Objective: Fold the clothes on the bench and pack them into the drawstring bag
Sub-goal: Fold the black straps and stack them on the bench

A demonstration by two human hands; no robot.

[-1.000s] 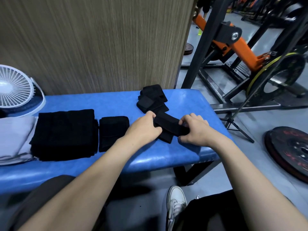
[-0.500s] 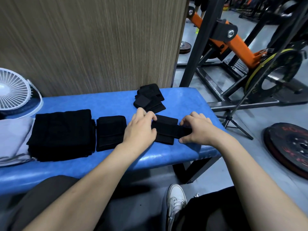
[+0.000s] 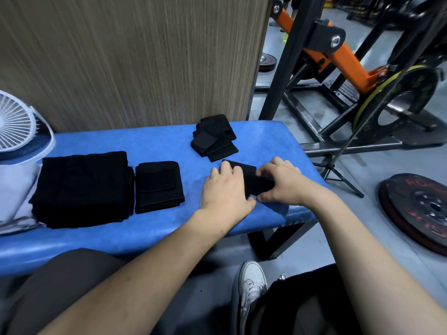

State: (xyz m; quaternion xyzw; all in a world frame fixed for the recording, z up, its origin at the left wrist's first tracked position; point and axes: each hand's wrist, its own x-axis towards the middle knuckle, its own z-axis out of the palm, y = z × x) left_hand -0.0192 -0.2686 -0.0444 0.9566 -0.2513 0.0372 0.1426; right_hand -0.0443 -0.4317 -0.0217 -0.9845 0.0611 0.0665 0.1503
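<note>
On the blue bench (image 3: 154, 228), we press our left hand (image 3: 223, 192) flat on a small black cloth (image 3: 251, 182) while our right hand (image 3: 281, 183) pinches its right end. Left of it lie a folded cloth (image 3: 158, 186) and a bigger stack (image 3: 82, 187); farther back lies another folded pile (image 3: 214, 137).

Surface (image 3: 150, 143): blue padding, smooth, slight sheen. Folded clothes (image 3: 83, 187) on it: black matt cloth. Wall (image 3: 135, 59) behind: wood-grain, matt.
</note>
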